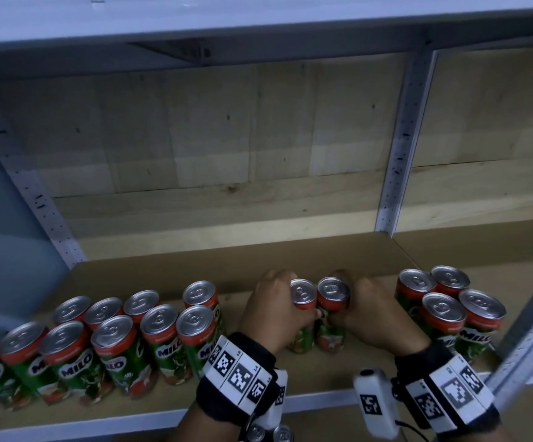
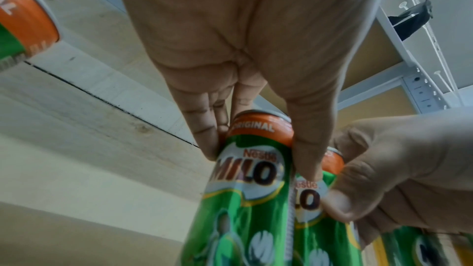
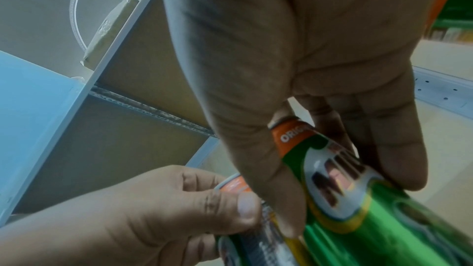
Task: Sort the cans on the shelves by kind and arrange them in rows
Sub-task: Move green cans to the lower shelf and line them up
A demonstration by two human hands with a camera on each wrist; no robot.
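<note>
Left hand (image 1: 274,311) grasps the left can (image 1: 303,296); right hand (image 1: 373,314) grasps the right can (image 1: 333,295). Both stand side by side, touching, at centre frame on the shelf (image 1: 259,406), in the gap between the double row (image 1: 105,339) at lower left and the cluster (image 1: 447,301) of four at right. Slide your pair as one unit toward the left row; keep bases flat, thumbs low, labels forward. Cans: slim, green body, orange top band, silver lid, MILO logo; all seen are one kind
</note>
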